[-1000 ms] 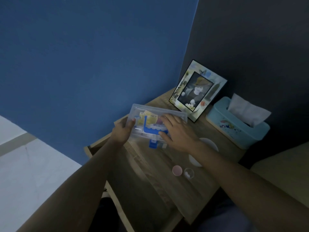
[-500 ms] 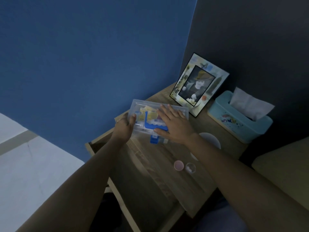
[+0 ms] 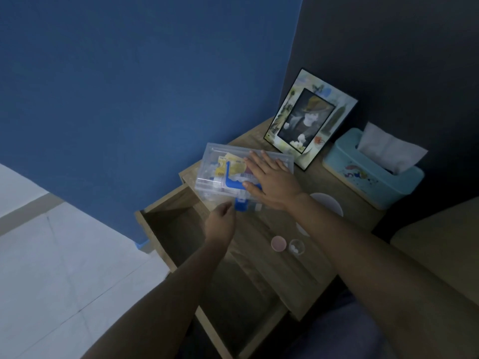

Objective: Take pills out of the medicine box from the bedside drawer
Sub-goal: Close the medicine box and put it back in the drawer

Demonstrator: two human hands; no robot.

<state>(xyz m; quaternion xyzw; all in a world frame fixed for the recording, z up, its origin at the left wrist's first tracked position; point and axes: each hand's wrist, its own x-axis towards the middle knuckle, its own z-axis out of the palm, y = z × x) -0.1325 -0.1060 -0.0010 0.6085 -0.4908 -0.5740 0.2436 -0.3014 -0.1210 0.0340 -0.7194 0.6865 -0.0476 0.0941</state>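
Clear medicine box (image 3: pixel 220 174) at bedside-table (image 3: pixel 264 255) edge

Single head-worn wide-angle view, no second view to overlap. Looks forward and steeply down from above the bedside surface (image 3: pixel 264 255), tilted so the wall corner leans. Both forearms enter from the bottom edge; left hand (image 3: pixel 220 224) and right hand (image 3: pixel 272 180) sit near frame centre, at arm's length. Open drawer (image 3: pixel 178 229) left of centre, floor far left, picture frame (image 3: pixel 308 130) and tissue box (image 3: pixel 373 172) upper right. Dim, edges curved.
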